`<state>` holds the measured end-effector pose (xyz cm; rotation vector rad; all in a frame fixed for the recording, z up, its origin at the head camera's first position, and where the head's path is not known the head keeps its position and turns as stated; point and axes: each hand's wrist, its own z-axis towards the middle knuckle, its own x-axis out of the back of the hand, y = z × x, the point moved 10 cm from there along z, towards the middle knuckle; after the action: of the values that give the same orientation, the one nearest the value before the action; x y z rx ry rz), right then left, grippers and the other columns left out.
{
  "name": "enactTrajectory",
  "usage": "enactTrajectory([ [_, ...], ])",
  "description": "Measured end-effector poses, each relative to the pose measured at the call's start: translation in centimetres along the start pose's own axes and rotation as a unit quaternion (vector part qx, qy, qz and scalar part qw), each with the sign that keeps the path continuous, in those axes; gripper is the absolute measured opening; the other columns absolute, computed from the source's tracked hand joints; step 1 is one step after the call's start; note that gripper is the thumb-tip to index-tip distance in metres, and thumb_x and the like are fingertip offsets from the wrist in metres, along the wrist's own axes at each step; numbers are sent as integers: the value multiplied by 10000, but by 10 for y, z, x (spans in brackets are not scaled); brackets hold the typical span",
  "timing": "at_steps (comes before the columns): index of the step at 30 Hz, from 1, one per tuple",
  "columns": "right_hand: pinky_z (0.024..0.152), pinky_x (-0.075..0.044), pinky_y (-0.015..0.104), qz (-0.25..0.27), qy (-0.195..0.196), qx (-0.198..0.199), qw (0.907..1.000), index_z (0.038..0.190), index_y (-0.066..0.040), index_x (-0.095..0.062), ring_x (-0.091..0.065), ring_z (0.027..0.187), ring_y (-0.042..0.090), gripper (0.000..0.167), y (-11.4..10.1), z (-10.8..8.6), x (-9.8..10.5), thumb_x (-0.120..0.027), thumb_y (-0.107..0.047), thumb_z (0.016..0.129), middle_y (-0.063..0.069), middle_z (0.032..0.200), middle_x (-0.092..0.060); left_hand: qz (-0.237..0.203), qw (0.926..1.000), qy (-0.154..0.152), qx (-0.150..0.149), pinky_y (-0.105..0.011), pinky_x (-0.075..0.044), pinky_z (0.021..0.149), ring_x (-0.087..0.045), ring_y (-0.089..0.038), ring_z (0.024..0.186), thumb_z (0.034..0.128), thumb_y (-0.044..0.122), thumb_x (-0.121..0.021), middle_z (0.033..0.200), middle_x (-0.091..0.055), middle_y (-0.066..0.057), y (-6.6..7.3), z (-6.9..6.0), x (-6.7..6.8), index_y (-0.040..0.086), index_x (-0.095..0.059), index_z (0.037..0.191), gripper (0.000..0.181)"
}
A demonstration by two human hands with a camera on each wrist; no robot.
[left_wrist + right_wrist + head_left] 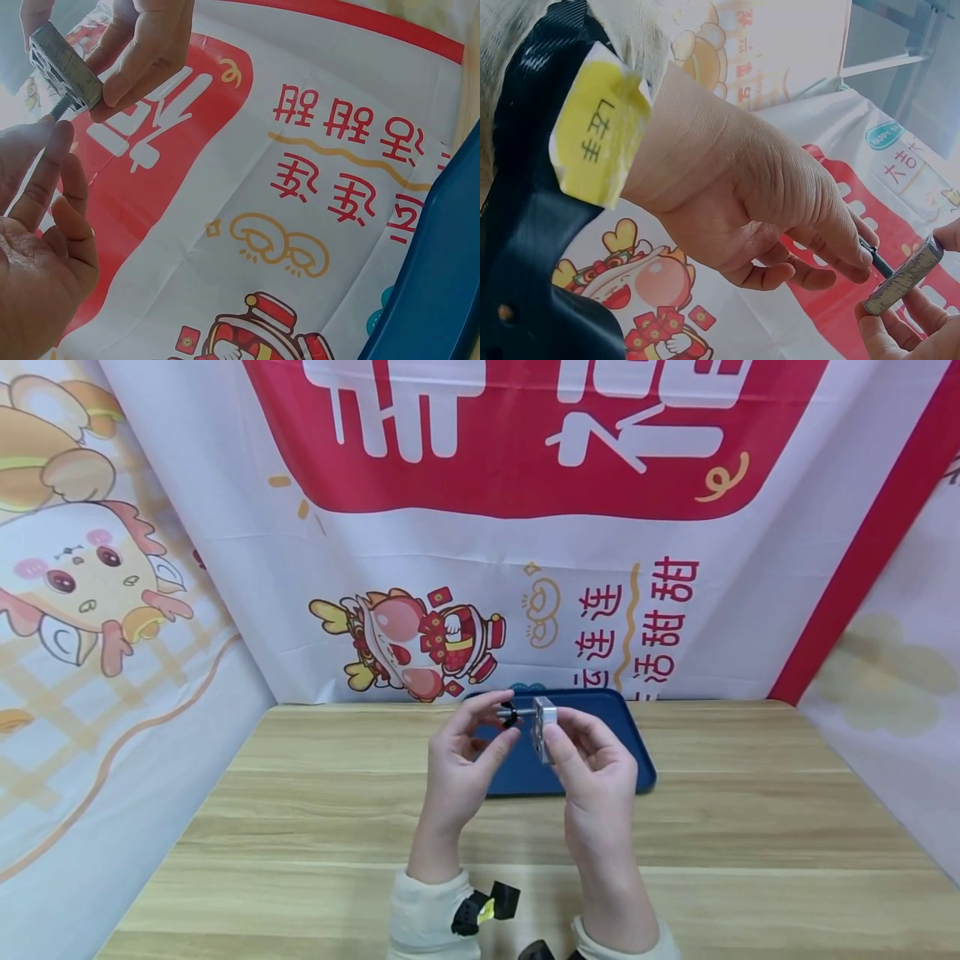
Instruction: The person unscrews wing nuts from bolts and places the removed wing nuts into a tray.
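Note:
In the head view my right hand [603, 768] grips a silver metal block [543, 731] between thumb and fingers. A threaded bolt [527, 712] sticks out of the block's left face. My left hand [461, 764] pinches the bolt's outer end with thumb and index finger, where a small black piece [510, 715] sits. The fingertips partly hide that piece, so its exact shape is unclear. The left wrist view shows openings in the face of the block [64, 66] beside the bolt [61, 108]. In the right wrist view the bolt [883, 267] spans the gap between both hands.
A dark blue tray [637, 760] lies beneath and behind the hands on the wooden table [315, 827]. A printed cloth [465, 552] hangs along the table's back edge, with more cloth at both sides. Black camera straps [468, 914] sit at the wrists.

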<state>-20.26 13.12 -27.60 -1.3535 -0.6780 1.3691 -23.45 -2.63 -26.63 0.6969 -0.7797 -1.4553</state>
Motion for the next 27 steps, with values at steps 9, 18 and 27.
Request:
enactTrajectory([
  [9, 814, -566, 236, -37, 7, 113, 9999, 1146, -11, -658, -640, 865, 135, 200, -1, 0, 0, -639, -81, 960, 32, 1029, -669, -258, 9995, 156, 90, -220, -526, 728, -689, -112, 912, 963, 91, -637, 1019, -716, -180, -2, 1, 1, 53, -679, 1188, 232],
  [18, 838, -562, 241, -59, -13, 70, 10000, 1150, -14, -654, -637, 889, 144, 207, 0, 0, 0, -639, -105, 965, 29, 1038, -668, -598, 9967, 364, 405, -285, -560, 892, -695, -119, 902, 1000, 147, -590, 992, -700, -229, -8, 1, 4, -10, -682, 1079, 198],
  [27, 811, -560, 234, -59, -11, 105, 9999, 1147, -15, -655, -625, 863, 136, 200, 0, 0, 1, -636, -93, 964, 32, 1027, -663, -669, 9961, 292, 498, -278, -550, 866, -678, -131, 863, 1011, 142, -570, 936, -684, -236, -7, 1, 0, -49, -674, 1017, 217],
])
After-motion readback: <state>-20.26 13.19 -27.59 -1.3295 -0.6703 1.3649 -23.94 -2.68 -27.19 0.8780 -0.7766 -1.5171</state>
